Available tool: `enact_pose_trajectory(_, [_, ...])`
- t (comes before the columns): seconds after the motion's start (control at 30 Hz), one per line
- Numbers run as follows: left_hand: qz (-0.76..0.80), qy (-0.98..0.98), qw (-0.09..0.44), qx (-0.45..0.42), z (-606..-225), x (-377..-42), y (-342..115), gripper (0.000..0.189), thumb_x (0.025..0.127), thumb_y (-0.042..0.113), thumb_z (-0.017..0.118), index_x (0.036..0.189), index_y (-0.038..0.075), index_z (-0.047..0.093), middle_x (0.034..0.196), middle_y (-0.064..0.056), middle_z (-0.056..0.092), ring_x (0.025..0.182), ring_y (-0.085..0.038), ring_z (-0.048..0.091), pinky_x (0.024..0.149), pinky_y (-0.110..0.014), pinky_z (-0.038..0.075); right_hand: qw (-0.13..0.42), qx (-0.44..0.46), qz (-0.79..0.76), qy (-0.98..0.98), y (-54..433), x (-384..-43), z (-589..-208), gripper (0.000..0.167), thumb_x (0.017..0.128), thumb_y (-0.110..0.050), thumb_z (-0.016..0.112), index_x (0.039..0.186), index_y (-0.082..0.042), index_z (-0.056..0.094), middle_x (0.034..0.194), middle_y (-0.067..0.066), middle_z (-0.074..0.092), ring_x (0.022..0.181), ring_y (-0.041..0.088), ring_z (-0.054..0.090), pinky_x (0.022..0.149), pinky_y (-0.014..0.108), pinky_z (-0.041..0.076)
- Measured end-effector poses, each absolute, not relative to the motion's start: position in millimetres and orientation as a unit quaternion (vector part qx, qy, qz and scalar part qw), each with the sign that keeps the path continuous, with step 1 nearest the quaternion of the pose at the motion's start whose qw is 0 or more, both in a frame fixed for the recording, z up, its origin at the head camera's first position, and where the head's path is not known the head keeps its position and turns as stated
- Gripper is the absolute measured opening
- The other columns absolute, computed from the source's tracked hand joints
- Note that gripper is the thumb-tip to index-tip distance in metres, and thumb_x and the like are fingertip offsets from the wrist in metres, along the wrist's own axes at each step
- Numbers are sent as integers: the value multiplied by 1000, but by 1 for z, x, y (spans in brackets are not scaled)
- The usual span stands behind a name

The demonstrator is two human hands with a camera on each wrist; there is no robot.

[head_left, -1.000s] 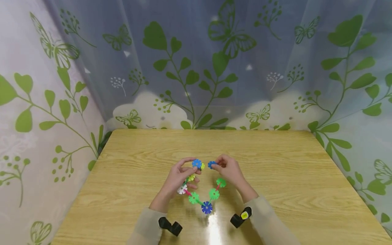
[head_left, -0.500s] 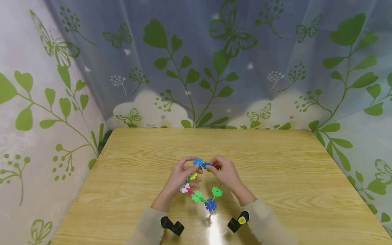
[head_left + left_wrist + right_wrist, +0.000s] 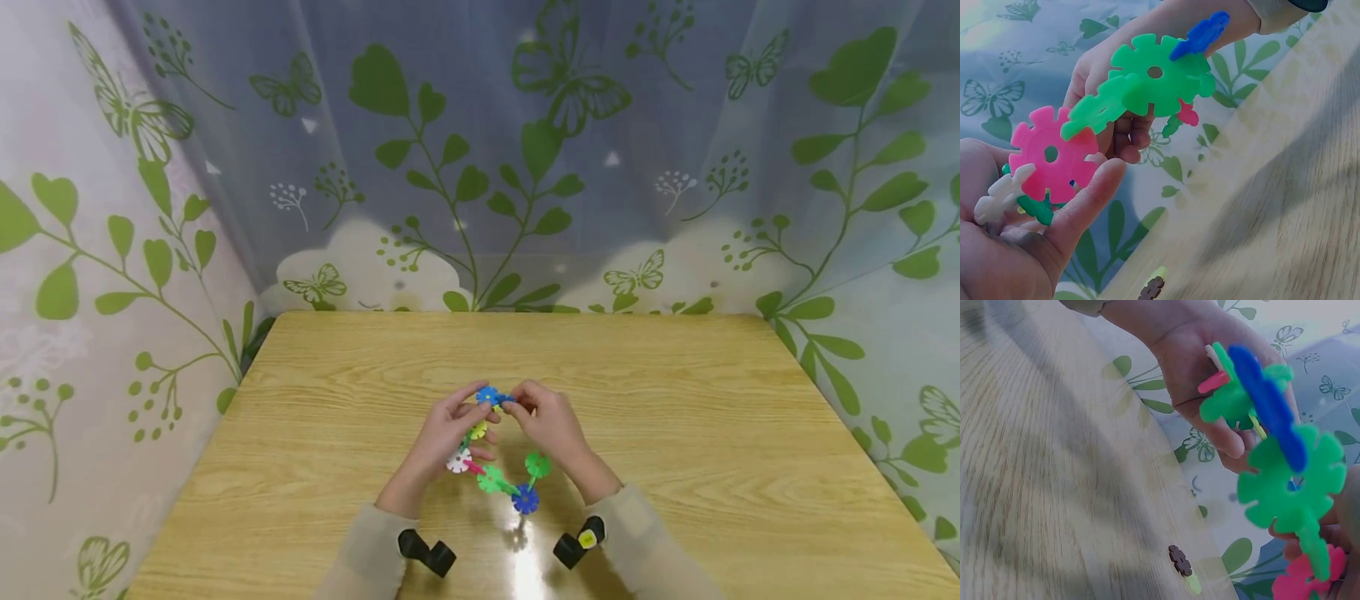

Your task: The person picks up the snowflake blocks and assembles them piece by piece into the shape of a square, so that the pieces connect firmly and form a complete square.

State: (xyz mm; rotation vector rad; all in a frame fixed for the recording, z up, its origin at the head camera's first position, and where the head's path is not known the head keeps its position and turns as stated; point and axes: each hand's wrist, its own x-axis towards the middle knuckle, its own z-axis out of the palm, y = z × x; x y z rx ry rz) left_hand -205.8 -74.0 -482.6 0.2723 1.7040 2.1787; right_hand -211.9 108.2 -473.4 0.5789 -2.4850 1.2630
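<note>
A chain of slotted plastic snowflake discs hangs between the two hands above the table. My left hand pinches a light blue disc at the chain's upper end between thumb and fingers. Against its right side my right hand pinches a darker blue disc, mostly covered by the fingertips. The two discs meet; whether they interlock, I cannot tell. Below hang a yellow disc, a white disc, green discs and a dark blue disc. A pink disc shows large in the left wrist view.
The wooden table spreads beneath both hands. A dark brown disc and a yellow-green piece lie on it in the right wrist view. A leaf-patterned curtain stands behind the table.
My right hand has moved left, bringing its blue disc across the gap to the left hand's light blue disc. The hanging chain has shifted slightly right.
</note>
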Motion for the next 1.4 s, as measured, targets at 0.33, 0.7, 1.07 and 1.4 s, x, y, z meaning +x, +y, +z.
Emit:
enact_pose_trajectory(0.33, [764,610,185,103,-481,-204,-71,57,94,18,57,145,14,32,113,-28,52,74,-27,65,63,-43,59,176,213,435,-857,106,-213,-475,20,78,-2,74,66,-10,60,57,-8,52,52,5,40,39,18,32])
enact_pose_trajectory(0.7, [745,626,191,126,-481,-207,-72,58,93,23,58,145,14,33,115,-25,55,82,-39,63,67,-43,59,147,188,462,-854,106,-213,-477,17,81,-4,71,70,-10,60,59,-1,57,52,8,42,41,16,32])
enact_pose_trajectory(1.07, [752,622,187,113,-482,-208,-75,53,94,20,58,141,10,36,121,-26,53,81,-35,64,64,-42,59,122,192,469,-854,106,-214,-478,9,85,-12,69,77,-14,64,69,-2,64,56,8,47,44,21,40])
enact_pose_trajectory(1.4, [739,645,165,102,-481,-209,-74,49,94,26,57,136,7,42,115,-15,58,84,-34,62,71,-59,53,127,206,463,-853,102,-213,-476,5,84,-20,71,81,-16,68,71,-9,61,58,9,50,46,23,45])
